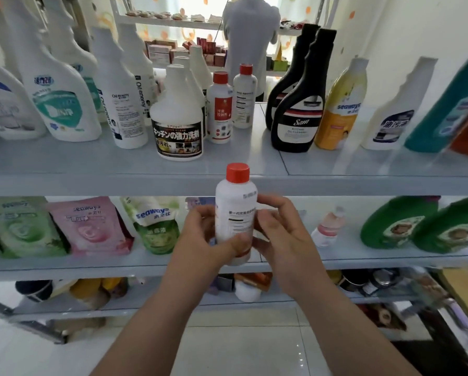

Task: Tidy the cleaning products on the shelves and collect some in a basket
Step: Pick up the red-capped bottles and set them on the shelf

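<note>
While clasping the bottle point(235, 213) upright just below the shelf point(336, 169) edge, fingers of left hand point(214, 234) and right hand point(281, 234) clamped round it, seems barely begun: yet to set beside twins point(220, 107) on the shelf; no basket seen.

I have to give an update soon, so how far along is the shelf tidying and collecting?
Looks done: bottles on the upper shelf stand upright, grouped by kind. In hand: left hand and right hand hold a red-capped bottle. Left: placing it, perhaps by its two twins on that shelf; no basket is in view.
</note>
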`<move>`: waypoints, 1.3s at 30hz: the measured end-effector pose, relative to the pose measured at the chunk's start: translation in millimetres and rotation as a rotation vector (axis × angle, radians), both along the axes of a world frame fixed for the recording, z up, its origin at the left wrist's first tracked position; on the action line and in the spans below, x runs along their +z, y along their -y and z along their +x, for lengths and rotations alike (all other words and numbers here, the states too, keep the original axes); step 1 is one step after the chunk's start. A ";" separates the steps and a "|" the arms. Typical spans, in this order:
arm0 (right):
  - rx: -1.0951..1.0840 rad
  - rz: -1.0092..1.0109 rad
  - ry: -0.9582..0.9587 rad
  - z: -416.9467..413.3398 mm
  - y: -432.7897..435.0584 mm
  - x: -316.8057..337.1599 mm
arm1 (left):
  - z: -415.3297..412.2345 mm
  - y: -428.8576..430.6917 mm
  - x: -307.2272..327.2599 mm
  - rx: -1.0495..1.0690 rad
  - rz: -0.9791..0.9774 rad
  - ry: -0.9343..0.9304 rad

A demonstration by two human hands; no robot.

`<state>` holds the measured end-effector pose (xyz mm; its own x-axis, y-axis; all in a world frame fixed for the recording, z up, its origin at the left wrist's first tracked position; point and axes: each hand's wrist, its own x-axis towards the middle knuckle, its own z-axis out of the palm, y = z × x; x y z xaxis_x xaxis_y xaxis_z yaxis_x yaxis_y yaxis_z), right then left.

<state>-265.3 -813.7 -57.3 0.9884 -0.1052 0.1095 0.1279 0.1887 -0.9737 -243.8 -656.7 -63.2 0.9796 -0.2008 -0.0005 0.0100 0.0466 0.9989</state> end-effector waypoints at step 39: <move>0.025 0.028 -0.173 -13.3 96.2 4.7 | -53.2 99.0 17.0 -0.537 -1.042 -0.854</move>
